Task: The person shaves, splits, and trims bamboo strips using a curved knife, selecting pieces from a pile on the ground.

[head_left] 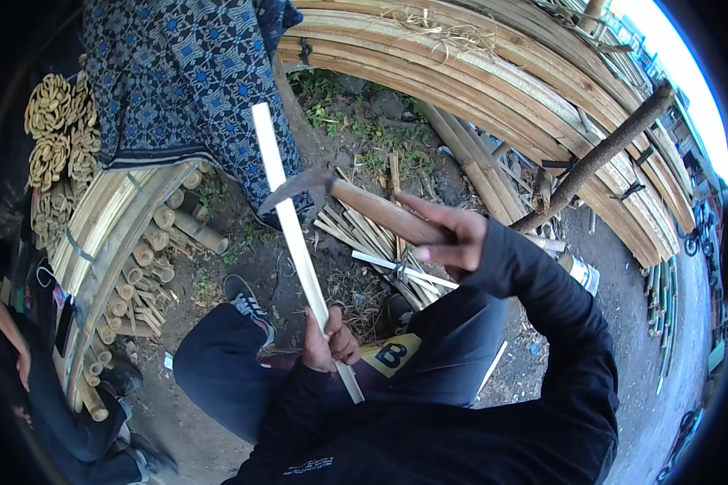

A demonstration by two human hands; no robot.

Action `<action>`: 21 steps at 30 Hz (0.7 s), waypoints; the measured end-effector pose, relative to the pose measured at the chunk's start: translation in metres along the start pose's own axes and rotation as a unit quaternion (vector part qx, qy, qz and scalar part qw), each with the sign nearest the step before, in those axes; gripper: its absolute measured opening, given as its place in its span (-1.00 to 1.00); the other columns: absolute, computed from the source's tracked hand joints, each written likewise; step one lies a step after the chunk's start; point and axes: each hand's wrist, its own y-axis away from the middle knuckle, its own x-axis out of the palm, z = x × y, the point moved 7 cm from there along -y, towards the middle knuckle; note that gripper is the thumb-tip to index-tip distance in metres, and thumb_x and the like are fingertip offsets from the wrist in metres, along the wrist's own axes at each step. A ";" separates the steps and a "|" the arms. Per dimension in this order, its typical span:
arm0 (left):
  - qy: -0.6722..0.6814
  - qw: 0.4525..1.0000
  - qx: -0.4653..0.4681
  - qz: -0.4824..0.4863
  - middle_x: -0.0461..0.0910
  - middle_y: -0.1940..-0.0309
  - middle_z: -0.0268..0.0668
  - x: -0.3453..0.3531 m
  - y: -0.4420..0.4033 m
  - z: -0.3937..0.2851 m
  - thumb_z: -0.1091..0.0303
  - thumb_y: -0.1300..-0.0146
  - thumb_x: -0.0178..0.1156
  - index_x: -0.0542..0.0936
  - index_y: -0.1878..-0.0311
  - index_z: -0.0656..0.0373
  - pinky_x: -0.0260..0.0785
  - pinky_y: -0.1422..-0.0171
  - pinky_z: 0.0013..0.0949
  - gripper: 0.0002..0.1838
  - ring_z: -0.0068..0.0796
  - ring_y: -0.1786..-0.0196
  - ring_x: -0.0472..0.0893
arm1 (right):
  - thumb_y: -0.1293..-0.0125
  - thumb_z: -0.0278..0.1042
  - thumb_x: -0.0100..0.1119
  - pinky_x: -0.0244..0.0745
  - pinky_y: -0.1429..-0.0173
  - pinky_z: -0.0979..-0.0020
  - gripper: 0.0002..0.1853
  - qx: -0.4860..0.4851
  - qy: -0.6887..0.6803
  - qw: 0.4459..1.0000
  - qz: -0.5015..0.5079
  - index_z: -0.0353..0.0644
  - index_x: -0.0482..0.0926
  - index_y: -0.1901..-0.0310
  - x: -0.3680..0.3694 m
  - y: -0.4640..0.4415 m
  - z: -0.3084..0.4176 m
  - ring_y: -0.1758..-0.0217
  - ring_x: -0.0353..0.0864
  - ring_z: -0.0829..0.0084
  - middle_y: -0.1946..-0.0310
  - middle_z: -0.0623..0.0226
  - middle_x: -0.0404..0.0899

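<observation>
Fingers of the left hand [328, 346] are closed around the lower part of a pale strip [301, 246]; those of the right hand [461, 238] grip the wooden handle of a knife [392, 212], index finger extended along it. Strip stands upright with a leftward lean, its lower end over the lap. Knife blade crosses the strip in its upper half; whether the two touch cannot be confirmed.

Surroundings, left to right. At the far left, another person [65, 396], partly visible. Above, coiled bundles [57, 129]; next, tied slats [97, 230] beside stacked poles [163, 217]. Blue patterned cloth [190, 81] hangs behind the strip's upper end. A shoe [251, 307] rests on soil left of the strip. Right of it, below the knife, lie thin sticks [364, 242]. Long planks [493, 89] span the upper right, a branch [598, 162] slanting across them. Green canes [662, 315] lie furthest right.
</observation>
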 end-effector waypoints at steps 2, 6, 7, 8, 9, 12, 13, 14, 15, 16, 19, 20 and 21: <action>-0.003 0.999 -0.037 -0.009 -0.10 0.80 -0.50 -0.010 -0.002 0.010 -0.52 -0.25 -0.36 0.14 0.49 -0.08 -0.16 0.65 -0.42 -0.35 -0.60 0.77 -0.11 | -0.30 -0.30 0.23 0.32 -0.01 0.44 -0.26 0.049 -0.106 0.979 -0.165 -0.23 0.10 -0.43 -0.024 -0.023 -0.003 0.05 0.44 0.40 0.01 0.13 0.48; -0.069 0.993 -0.099 -0.007 -0.05 0.77 -0.52 -0.011 -0.007 0.032 -0.51 -0.26 -0.30 0.17 0.48 -0.04 -0.12 0.62 -0.47 -0.34 -0.63 0.74 -0.06 | -0.31 -0.28 0.20 0.24 0.64 0.51 -0.44 0.025 -0.356 0.882 -0.307 -0.01 0.29 -0.32 -0.088 -0.075 -0.048 0.68 0.34 0.54 0.48 0.39 0.43; -0.083 0.992 -0.087 -0.030 -0.04 0.78 -0.52 -0.014 -0.010 0.024 -0.49 -0.27 -0.31 0.18 0.47 -0.04 -0.12 0.62 -0.48 -0.35 -0.64 0.75 -0.04 | -0.29 -0.31 0.24 0.30 0.63 0.43 -0.54 0.015 -0.397 0.844 -0.361 -0.07 0.39 -0.21 -0.091 -0.078 -0.073 0.60 0.34 0.51 0.48 0.41 0.38; -0.097 0.991 -0.074 -0.053 -0.03 0.78 -0.52 -0.018 -0.013 0.013 -0.48 -0.28 -0.32 0.19 0.46 -0.03 -0.12 0.63 -0.48 -0.36 -0.64 0.75 -0.03 | -0.26 -0.28 0.27 0.29 0.64 0.41 -0.52 0.027 -0.405 0.824 -0.396 -0.04 0.40 -0.20 -0.086 -0.077 -0.101 0.58 0.37 0.48 0.50 0.42 0.36; -0.064 0.994 -0.055 -0.067 -0.01 0.79 -0.52 -0.028 -0.018 0.003 -0.44 -0.32 -0.33 0.19 0.45 -0.03 -0.11 0.64 -0.49 -0.38 -0.65 0.76 -0.01 | -0.23 -0.24 0.28 0.43 0.51 0.36 -0.51 0.081 -0.409 0.812 -0.408 -0.11 0.41 -0.17 -0.076 -0.092 -0.165 0.45 0.48 0.45 0.41 0.36 0.45; -0.042 0.994 -0.029 -0.093 0.04 0.76 -0.52 -0.047 -0.031 -0.026 -0.26 -0.43 -0.25 0.37 0.23 -0.08 -0.06 0.64 -0.54 -0.54 -0.66 0.76 0.07 | -0.05 -0.32 0.34 0.45 0.25 0.33 -0.39 0.230 -0.334 0.839 -0.362 -0.21 0.42 -0.19 0.007 -0.110 -0.319 0.30 0.55 0.34 0.33 0.22 0.54; -0.075 0.994 -0.018 -0.083 0.09 0.71 -0.50 -0.055 -0.034 -0.036 -0.09 -0.44 -0.22 0.37 0.13 -0.11 -0.03 0.63 -0.55 -0.69 -0.66 0.75 0.10 | 0.01 -0.34 0.36 0.46 0.16 0.32 -0.34 0.275 -0.293 0.859 -0.318 -0.24 0.43 -0.20 0.045 -0.111 -0.359 0.25 0.58 0.30 0.30 0.17 0.58; -0.107 0.991 -0.005 -0.075 0.15 0.66 -0.48 -0.058 -0.043 -0.046 0.07 -0.46 -0.20 0.37 0.02 -0.14 -0.01 0.63 -0.55 -0.79 -0.66 0.74 0.13 | 0.07 -0.37 0.38 0.47 0.07 0.32 -0.30 0.305 -0.262 0.876 -0.266 -0.27 0.43 -0.21 0.079 -0.106 -0.389 0.21 0.60 0.26 0.27 0.13 0.61; -0.155 0.983 0.031 -0.095 0.21 0.55 -0.43 -0.033 -0.054 -0.062 0.39 -0.32 -0.17 0.30 -0.10 -0.18 0.05 0.62 -0.54 -0.69 -0.65 0.71 0.17 | 0.13 -0.39 0.40 0.47 -0.02 0.31 -0.25 0.318 -0.244 0.889 -0.219 -0.30 0.43 -0.21 0.109 -0.104 -0.413 0.16 0.62 0.22 0.24 0.08 0.64; -0.215 0.968 0.031 -0.122 0.21 0.52 -0.42 -0.013 -0.070 -0.077 0.51 -0.22 -0.17 0.24 -0.09 -0.13 0.09 0.62 -0.53 -0.61 -0.65 0.69 0.19 | 0.11 -0.37 0.39 0.49 0.06 0.29 -0.23 0.308 -0.248 0.902 -0.174 -0.22 0.40 -0.24 0.122 -0.082 -0.379 0.16 0.62 0.26 0.18 0.06 0.62; -0.273 0.946 0.144 -0.096 0.27 0.52 -0.42 0.064 -0.129 -0.123 0.37 -0.42 -0.11 0.26 0.08 0.04 0.17 0.61 -0.53 -0.92 -0.64 0.64 0.25 | 0.11 -0.38 0.38 0.53 0.16 0.29 -0.21 0.241 -0.282 0.921 -0.116 -0.15 0.36 -0.28 0.134 -0.067 -0.330 0.17 0.63 0.31 0.12 0.04 0.61; -0.299 0.935 0.176 -0.071 0.30 0.52 -0.41 0.086 -0.152 -0.137 0.24 -0.48 -0.10 0.27 0.08 0.04 0.24 0.60 -0.51 -0.88 -0.63 0.62 0.32 | 0.13 -0.42 0.37 0.54 0.17 0.32 -0.20 0.178 -0.297 0.931 -0.111 -0.16 0.36 -0.28 0.125 -0.075 -0.316 0.18 0.64 0.32 0.13 0.04 0.61; -0.301 0.930 0.187 -0.095 0.32 0.53 -0.42 0.118 -0.174 -0.147 0.14 -0.51 -0.13 0.28 -0.01 0.04 0.27 0.62 -0.53 -0.79 -0.63 0.61 0.37 | 0.12 -0.42 0.37 0.52 0.13 0.32 -0.19 0.161 -0.298 0.935 -0.109 -0.16 0.34 -0.29 0.118 -0.081 -0.313 0.15 0.63 0.31 0.11 0.04 0.60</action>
